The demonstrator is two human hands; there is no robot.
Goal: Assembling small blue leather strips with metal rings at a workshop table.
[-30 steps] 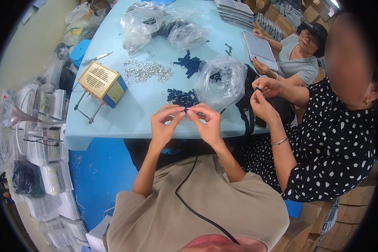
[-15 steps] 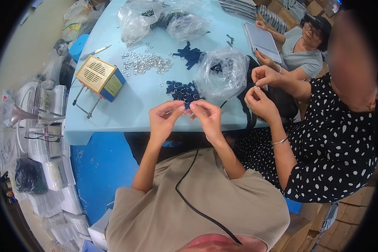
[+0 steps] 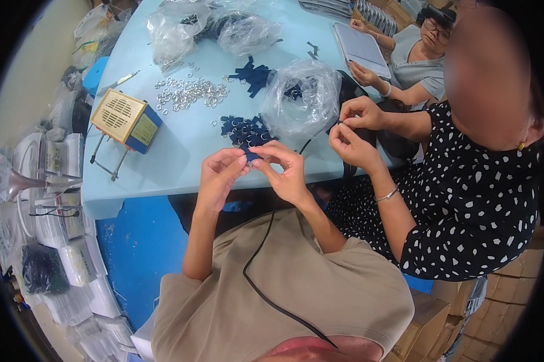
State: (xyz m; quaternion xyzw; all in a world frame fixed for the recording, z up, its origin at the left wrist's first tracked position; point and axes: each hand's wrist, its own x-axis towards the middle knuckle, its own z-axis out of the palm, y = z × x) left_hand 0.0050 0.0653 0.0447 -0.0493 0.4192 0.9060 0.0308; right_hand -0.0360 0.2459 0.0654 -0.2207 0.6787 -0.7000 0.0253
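Observation:
Near the table's front edge, my left hand and my right hand face each other, fingers pinched together. Between the fingertips is a small navy fabric strip, partly covered by the fingers; whether a ring is on it, I cannot tell. Just beyond lies a pile of navy strips with metal rings. Loose silvery rings are spread farther back to the left. Flat navy strips lie behind the pile, beside an open clear plastic bag holding more navy pieces.
A wood-topped blue box on metal legs stands left on the pale blue table, with a pen-like tool behind it. Stuffed plastic bags lie at the back. At right, a co-worker's hands pinch something small; another person sits behind a grey-white tray.
The whole view has shifted, so the table things appear farther left. My right fingers have moved over the top of the navy strip, which now shows more between my hands.

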